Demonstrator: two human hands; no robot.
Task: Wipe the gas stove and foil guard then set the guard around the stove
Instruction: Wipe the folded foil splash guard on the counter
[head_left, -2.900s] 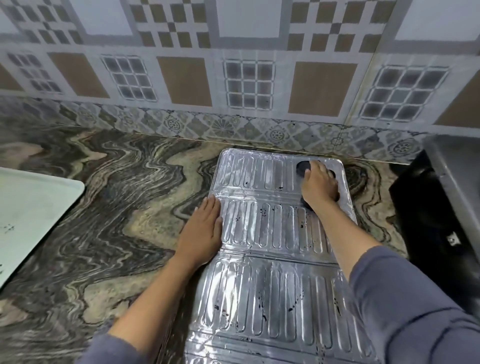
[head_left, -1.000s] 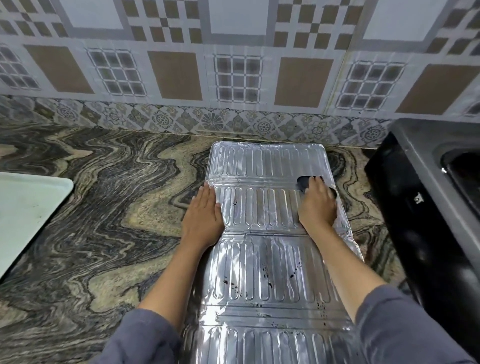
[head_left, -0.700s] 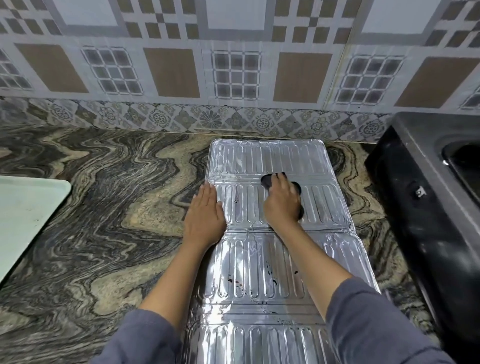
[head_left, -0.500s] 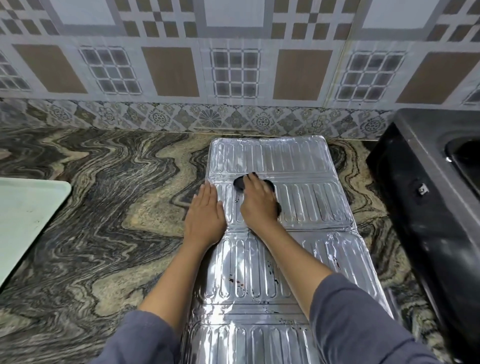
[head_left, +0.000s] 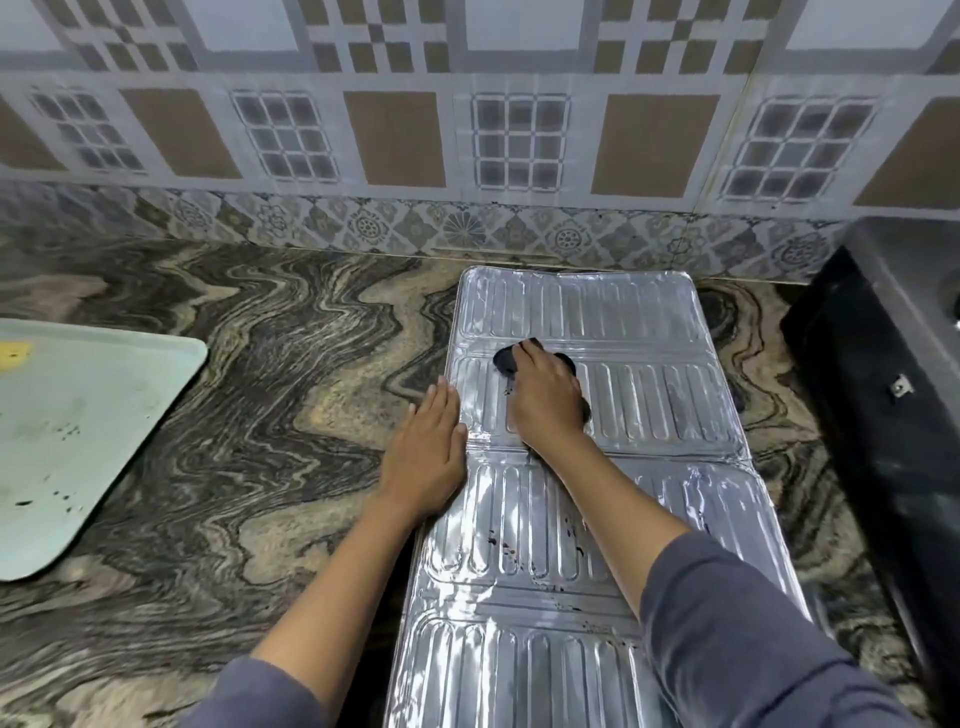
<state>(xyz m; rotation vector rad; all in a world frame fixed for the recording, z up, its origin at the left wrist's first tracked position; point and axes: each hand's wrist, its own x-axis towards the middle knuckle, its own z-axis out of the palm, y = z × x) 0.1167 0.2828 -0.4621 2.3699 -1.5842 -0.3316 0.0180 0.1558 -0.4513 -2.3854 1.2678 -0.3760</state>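
Observation:
The silver ribbed foil guard (head_left: 649, 332) lies flat and unfolded on the marbled counter, running from the wall toward me. Dark specks dot its nearer panels. My right hand (head_left: 545, 402) presses a dark cloth (head_left: 503, 359) onto the left part of the second panel; most of the cloth is hidden under my palm. My left hand (head_left: 428, 457) lies flat with fingers together, half on the guard's left edge and half on the counter. The black gas stove (head_left: 883, 395) stands at the right edge, apart from the guard.
A pale green tray (head_left: 78, 426) with small stains lies on the counter at the left. The tiled wall (head_left: 467, 145) rises just behind the guard's far end. Marbled counter (head_left: 291, 374) shows between tray and guard.
My right hand has slid the dark cloth leftward across the second panel, from its right side to its left. My left hand has stayed on the guard's left edge.

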